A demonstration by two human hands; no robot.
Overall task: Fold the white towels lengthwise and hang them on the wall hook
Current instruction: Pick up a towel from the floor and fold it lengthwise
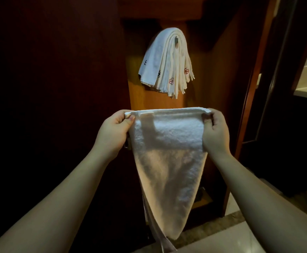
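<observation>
The person stands in front of a wooden wall panel and holds one white towel stretched between both hands, in the near middle of the scene. The left hand pinches the top left corner, its fingers curled tight on the hem. The right hand grips the top right corner in the same way, fingers clamped on the cloth. The towel hangs down from this edge and becomes narrow toward the floor, so it seems already doubled once.

Farther away and higher, a bundle of folded towels with small embroidered marks hangs over the wall hook, of which only a small dark part shows.

To do this step well, I think the two corners should stay level and the top edge tight, so the layers lie even before the next fold. Then the hands should bring the long edges together exactly, because the hook looks already full and a thick, uneven strip could slip off or push the others down
</observation>
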